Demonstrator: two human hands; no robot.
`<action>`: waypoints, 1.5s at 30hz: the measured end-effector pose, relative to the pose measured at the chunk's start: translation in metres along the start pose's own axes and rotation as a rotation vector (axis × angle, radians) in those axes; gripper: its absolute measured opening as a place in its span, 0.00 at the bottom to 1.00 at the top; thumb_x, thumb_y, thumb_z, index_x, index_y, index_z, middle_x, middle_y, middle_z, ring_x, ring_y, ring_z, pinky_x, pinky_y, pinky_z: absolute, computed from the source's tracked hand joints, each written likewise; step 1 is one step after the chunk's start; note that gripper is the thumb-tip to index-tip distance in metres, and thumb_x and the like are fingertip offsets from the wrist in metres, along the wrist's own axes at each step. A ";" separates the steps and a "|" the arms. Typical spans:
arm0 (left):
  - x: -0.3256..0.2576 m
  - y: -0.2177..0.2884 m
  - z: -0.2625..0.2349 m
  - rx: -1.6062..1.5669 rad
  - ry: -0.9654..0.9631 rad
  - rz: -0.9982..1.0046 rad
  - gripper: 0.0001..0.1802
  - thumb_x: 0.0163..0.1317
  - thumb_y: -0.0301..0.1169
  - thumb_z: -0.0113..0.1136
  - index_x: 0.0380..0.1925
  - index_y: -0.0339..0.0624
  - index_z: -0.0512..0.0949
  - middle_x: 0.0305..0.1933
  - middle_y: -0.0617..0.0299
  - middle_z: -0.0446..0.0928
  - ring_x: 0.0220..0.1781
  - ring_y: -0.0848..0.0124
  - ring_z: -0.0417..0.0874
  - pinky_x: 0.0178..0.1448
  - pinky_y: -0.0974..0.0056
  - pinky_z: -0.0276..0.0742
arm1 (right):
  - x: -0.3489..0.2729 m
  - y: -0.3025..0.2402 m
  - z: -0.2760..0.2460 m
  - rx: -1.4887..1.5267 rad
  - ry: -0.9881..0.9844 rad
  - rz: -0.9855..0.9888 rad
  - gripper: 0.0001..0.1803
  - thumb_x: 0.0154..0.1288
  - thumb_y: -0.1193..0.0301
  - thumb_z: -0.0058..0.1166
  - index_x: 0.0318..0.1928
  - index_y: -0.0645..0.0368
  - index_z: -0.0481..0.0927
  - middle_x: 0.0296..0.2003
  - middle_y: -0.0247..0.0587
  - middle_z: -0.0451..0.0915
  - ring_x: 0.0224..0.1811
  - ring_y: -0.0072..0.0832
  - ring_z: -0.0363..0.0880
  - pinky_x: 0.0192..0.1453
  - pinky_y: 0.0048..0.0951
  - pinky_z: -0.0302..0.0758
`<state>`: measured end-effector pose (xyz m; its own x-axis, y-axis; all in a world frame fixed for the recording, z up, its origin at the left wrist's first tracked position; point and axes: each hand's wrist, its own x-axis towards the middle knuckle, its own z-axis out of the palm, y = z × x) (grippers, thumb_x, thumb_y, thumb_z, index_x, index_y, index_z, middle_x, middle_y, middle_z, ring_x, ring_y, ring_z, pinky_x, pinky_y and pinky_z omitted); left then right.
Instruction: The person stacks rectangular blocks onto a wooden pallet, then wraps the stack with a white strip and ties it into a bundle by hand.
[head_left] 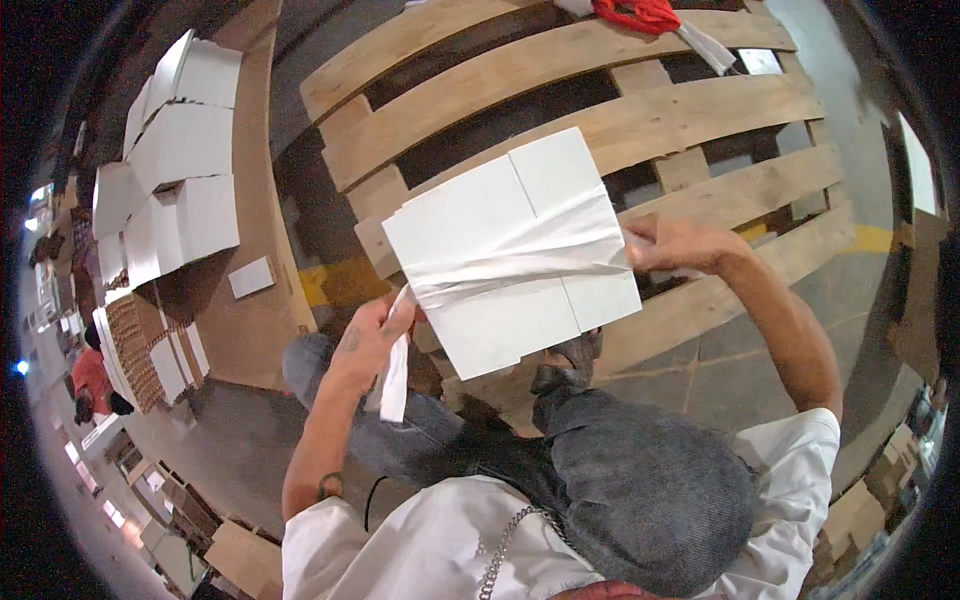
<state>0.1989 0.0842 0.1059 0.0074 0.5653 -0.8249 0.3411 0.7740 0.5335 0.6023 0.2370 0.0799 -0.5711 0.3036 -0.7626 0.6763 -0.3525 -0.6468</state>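
I hold a stack of flat white cardboard sheets (500, 255) in front of me, above a wooden pallet (600, 110). A white band (520, 270) runs across the middle of the stack. My left hand (375, 335) grips the band's loose end, which hangs down below the fingers. My right hand (680, 245) pinches the band at the stack's right edge.
More flat white box blanks (170, 170) lie piled on brown board at the left, next to stacks of brown cardboard (135, 350). A red cloth (635, 15) rests at the pallet's far end. A person in red (90, 385) is at the far left. Brown boxes (240, 555) stand nearby.
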 end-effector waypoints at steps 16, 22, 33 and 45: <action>0.009 -0.007 0.023 -0.904 0.239 0.367 0.27 0.69 0.39 0.52 0.65 0.43 0.65 0.48 0.67 0.76 0.35 0.80 0.75 0.34 0.77 0.68 | -0.015 -0.023 0.002 0.030 -0.046 0.024 0.50 0.45 0.34 0.62 0.53 0.69 0.74 0.30 0.35 0.76 0.30 0.21 0.70 0.31 0.24 0.66; -0.021 0.000 0.009 -0.122 0.232 0.388 0.22 0.72 0.33 0.47 0.63 0.37 0.67 0.34 0.66 0.73 0.29 0.80 0.69 0.34 0.74 0.68 | -0.016 -0.029 0.004 -0.005 0.029 0.016 0.36 0.60 0.46 0.57 0.53 0.68 0.75 0.32 0.34 0.78 0.34 0.20 0.72 0.37 0.25 0.70; -0.052 0.015 0.039 0.319 0.507 0.472 0.24 0.74 0.44 0.38 0.50 0.31 0.71 0.35 0.51 0.75 0.37 0.61 0.77 0.45 0.62 0.73 | -0.020 -0.027 0.008 -0.081 0.057 0.036 0.39 0.58 0.38 0.52 0.49 0.64 0.78 0.31 0.38 0.78 0.32 0.25 0.73 0.35 0.28 0.70; 0.005 -0.010 -0.027 -0.249 -0.282 -0.147 0.35 0.56 0.57 0.64 0.54 0.45 0.70 0.43 0.72 0.74 0.38 0.79 0.74 0.33 0.71 0.72 | -0.023 -0.044 0.013 -0.146 0.028 -0.048 0.58 0.37 0.32 0.65 0.56 0.74 0.72 0.40 0.51 0.79 0.45 0.35 0.76 0.48 0.34 0.73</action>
<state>0.1701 0.0876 0.1015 0.2451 0.3692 -0.8964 0.1197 0.9060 0.4059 0.5796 0.2340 0.1257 -0.5926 0.3423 -0.7291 0.7103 -0.2049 -0.6735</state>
